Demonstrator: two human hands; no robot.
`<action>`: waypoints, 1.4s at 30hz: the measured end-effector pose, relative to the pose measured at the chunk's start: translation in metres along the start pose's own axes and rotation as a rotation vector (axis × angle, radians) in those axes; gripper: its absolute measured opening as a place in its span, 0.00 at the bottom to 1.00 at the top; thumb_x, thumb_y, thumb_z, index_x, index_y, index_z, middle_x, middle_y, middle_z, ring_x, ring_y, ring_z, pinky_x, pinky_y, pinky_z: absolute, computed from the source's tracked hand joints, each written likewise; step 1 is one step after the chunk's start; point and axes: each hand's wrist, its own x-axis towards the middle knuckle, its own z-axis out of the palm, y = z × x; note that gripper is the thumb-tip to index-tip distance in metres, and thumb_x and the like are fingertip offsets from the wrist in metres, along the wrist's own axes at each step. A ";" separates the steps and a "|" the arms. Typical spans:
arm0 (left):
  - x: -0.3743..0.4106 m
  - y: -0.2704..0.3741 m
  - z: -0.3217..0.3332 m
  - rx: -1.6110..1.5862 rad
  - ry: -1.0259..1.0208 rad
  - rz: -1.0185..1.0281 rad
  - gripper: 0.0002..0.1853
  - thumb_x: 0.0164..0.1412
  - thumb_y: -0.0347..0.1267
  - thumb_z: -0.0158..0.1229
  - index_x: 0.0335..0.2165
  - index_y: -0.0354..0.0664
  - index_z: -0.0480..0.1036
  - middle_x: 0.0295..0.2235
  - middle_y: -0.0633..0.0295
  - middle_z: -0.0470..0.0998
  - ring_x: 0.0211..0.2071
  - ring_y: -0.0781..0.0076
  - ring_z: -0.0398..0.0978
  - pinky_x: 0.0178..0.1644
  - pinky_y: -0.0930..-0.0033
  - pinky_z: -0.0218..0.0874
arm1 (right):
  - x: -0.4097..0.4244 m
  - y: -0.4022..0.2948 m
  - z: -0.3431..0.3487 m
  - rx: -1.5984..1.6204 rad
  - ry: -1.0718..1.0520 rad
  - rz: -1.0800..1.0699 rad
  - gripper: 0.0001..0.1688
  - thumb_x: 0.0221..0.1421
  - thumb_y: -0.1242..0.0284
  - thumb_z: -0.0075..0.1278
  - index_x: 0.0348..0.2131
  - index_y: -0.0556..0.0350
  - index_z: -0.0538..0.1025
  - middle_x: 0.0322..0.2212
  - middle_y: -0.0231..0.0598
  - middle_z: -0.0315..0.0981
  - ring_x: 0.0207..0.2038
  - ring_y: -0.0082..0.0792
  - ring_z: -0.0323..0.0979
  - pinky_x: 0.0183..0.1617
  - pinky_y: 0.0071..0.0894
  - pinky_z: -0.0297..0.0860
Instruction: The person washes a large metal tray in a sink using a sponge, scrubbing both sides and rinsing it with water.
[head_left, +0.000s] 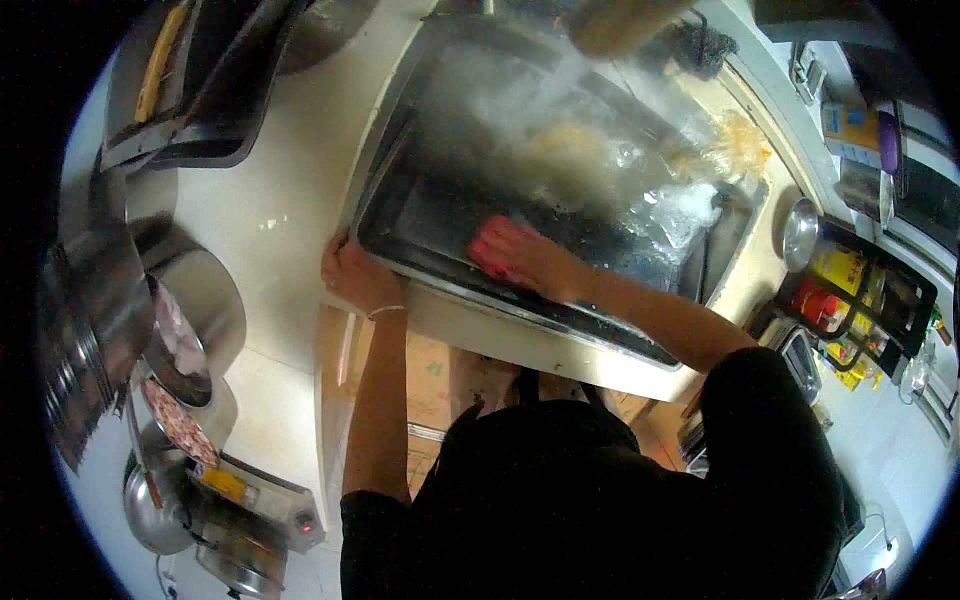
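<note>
My right hand (541, 262) presses a pink cloth (491, 247) against the dark inside of a large sink basin (442, 214), close to its near metal rim. The fingers are bent over the cloth. At the basin's near left corner, my left hand (358, 276) rests on the edge of the pale counter (289, 225); its fingers are curled and partly hidden. Pale steam blurs the far half of the basin. Crumpled clear plastic (667, 225) lies at the basin's right side, and a blurred yellowish patch shows through the steam.
A steel pot (214, 300) and a dish of chopped meat (180, 420) stand on the left. Beyond them is a wok lid (154, 510). A black rack (862, 300) with packets and a small metal bowl (800, 234) stand right. A blurred brown object (619, 30) hangs over the far rim.
</note>
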 end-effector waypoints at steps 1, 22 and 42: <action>0.002 -0.001 0.001 0.061 -0.020 0.047 0.19 0.62 0.39 0.36 0.34 0.38 0.72 0.40 0.59 0.70 0.46 0.57 0.63 0.51 0.56 0.51 | 0.033 0.013 0.004 0.021 0.080 -0.018 0.31 0.59 0.65 0.33 0.60 0.49 0.48 0.60 0.43 0.42 0.63 0.45 0.36 0.64 0.47 0.39; -0.004 -0.056 0.047 -0.156 0.073 0.032 0.24 0.62 0.43 0.36 0.32 0.36 0.73 0.38 0.55 0.73 0.42 0.54 0.67 0.47 0.55 0.56 | -0.017 0.096 -0.002 0.138 -0.019 0.427 0.23 0.61 0.65 0.32 0.54 0.48 0.60 0.52 0.44 0.58 0.54 0.41 0.57 0.59 0.47 0.49; -0.001 -0.004 0.008 0.001 0.151 0.084 0.26 0.61 0.44 0.35 0.37 0.33 0.71 0.39 0.50 0.72 0.41 0.51 0.67 0.48 0.54 0.56 | -0.136 0.062 0.001 -0.001 0.123 0.416 0.26 0.58 0.67 0.35 0.56 0.47 0.57 0.56 0.42 0.51 0.59 0.42 0.49 0.61 0.44 0.45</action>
